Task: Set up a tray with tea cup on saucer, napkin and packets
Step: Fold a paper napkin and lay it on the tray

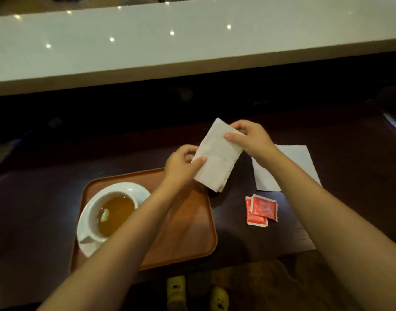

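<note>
1. Nearest you, at 6 o'clock beneath the desk [46,209] edge, two yellow slippers [198,292] show on the dim floor.
2. At 7 o'clock your brown tray [188,239] sits on the dark desk; your left forearm crosses over it.
3. In the tray's left half a white tea cup [107,214], full of amber tea, stands on its white saucer [129,189], its handle at the near left.
4. At 4 o'clock, just off the tray's right edge, two red packets [261,209] lie overlapping on the desk, one partly over the other.
5. Above the tray's far right corner you hold a folded white napkin [217,156] in the air, tilted from 7 to 1 o'clock.
6. Your left hand [183,164] pinches the napkin's near left edge, thumb on top and fingers [189,151] curled behind.
7. Your right hand [250,138] grips its far right edge, thumb pressed across the paper.
8. At 2 o'clock a second white napkin [300,162] lies flat on the desk, partly under your right forearm.
9. Farthest off, at 12 o'clock, a pale raised counter [192,41] runs across the frame, dotted with reflected lights.
</note>
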Demonstrator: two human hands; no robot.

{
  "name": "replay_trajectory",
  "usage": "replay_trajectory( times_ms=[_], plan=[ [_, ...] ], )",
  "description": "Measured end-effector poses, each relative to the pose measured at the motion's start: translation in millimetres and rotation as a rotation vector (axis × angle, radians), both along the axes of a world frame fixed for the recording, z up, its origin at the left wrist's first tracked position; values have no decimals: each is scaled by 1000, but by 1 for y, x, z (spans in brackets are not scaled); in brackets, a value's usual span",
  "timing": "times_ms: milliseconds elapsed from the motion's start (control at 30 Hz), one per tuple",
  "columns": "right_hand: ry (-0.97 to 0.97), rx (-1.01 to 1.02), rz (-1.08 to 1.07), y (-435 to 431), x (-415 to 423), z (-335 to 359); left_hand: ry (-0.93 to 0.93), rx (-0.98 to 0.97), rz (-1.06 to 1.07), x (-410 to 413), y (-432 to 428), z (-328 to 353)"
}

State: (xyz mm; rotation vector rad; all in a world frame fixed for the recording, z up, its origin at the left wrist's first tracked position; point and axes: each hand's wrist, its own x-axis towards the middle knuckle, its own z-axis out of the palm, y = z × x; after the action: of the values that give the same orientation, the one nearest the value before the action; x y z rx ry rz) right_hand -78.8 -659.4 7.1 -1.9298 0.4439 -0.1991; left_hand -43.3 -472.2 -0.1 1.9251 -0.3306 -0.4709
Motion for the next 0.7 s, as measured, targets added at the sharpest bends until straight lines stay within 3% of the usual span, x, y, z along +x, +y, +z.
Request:
replay_trajectory(
  times_ms=[133,233,400,700],
  plan=[
    [44,-246,258,45,20,-7,13,118,163,-39,36,-16],
    [120,-317,380,70,27,-23,32,237,258,-61,54,-28],
    [176,-406,433,93,30,-49,26,348,264,-79,65,-41],
    [50,-650,467,94,26,-73,-177,670,181,-92,68,-40]
  ],
)
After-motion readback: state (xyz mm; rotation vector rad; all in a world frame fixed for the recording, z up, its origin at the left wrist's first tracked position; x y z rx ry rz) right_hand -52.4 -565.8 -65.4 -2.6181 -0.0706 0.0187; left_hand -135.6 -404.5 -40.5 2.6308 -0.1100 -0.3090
